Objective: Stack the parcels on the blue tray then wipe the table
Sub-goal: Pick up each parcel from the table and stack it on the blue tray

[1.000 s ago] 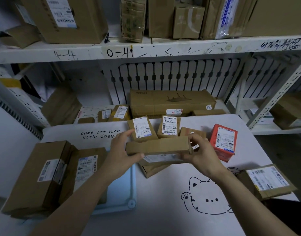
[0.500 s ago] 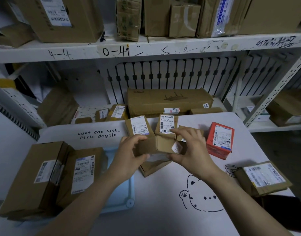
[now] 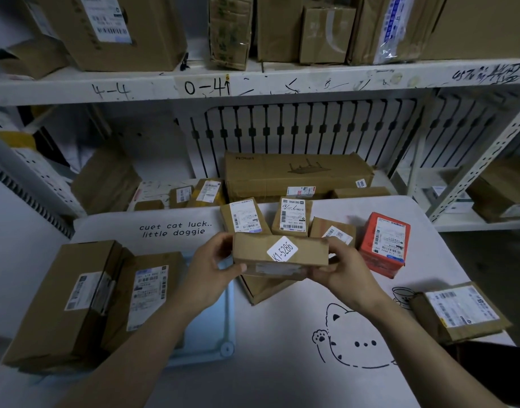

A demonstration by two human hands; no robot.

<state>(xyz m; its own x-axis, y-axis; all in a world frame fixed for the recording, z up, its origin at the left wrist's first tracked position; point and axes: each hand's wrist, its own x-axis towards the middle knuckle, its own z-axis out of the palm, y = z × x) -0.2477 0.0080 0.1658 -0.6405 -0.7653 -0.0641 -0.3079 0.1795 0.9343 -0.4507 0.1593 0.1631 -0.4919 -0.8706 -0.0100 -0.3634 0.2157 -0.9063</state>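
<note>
Tray (image 3: pixel 206 328) at surface (image 3: pixel 267 378) left edge, two parcels (image 3: pixel 147 290) on it; parcel row (image 3: pixel 292 214) near back edge; held parcel (image 3: pixel 253 248) before row; lone parcel (image 3: pixel 462 310) at right edge.

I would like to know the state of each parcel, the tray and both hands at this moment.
Small brown cardboard parcel with white K1-5286 sticker: in the air, held at both ends.
Left hand: grips the parcel's left end.
Right hand: grips its right end.
Light blue plastic tray: flat, large brown parcels lying on it.
Red cardboard box: untouched.

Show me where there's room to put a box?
Bare table around the cat drawing, between the blue tray and the flat parcel at the right edge. The tray's right strip is free. Crowded: small parcels beside the red box.
</note>
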